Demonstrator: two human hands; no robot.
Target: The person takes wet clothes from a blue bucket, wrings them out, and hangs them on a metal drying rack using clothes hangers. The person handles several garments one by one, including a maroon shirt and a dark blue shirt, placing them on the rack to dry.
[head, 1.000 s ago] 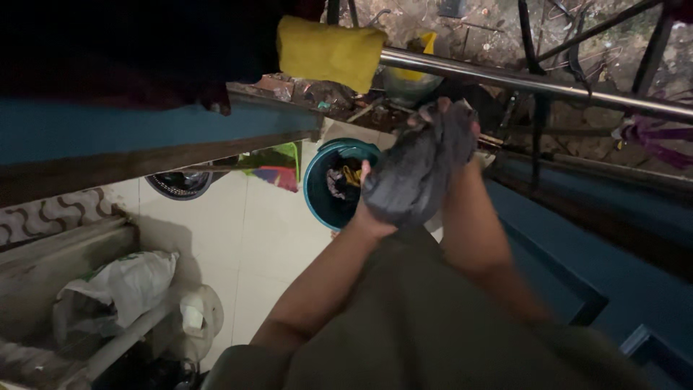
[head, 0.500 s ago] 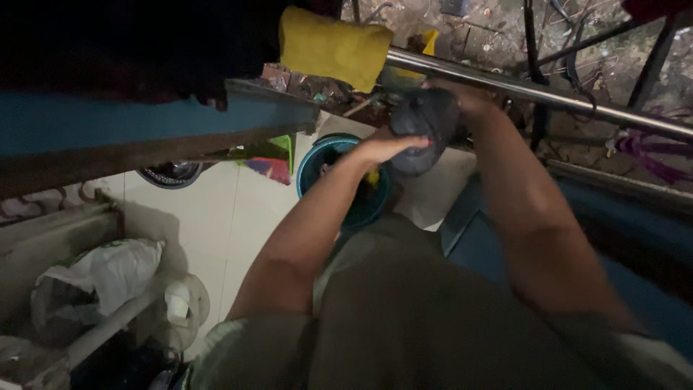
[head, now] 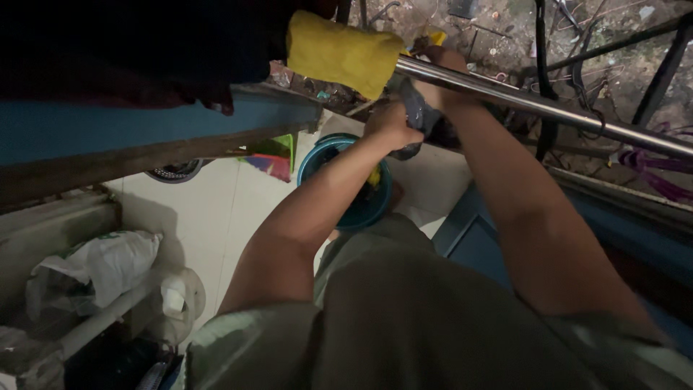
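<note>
Left hand [head: 390, 124], fingers curled shut on dark grey cloth [head: 417, 115]: bunched, wrinkled, partly hidden. Cloth sits under steel rail [head: 548, 108], yellow cloth [head: 343, 52] at its 10 o'clock. Right hand [head: 442, 76] at cloth's 1 o'clock, fingers clamped on it

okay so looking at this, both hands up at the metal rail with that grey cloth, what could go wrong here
The grey cloth is bunched between the left hand and right hand at the steel rail; if the grip slips, it could drop past the rail onto the littered ground beyond, or into the teal bucket below. The yellow cloth hangs close beside and might get knocked off. The scene is dim, so judging placement looks harder.
</note>
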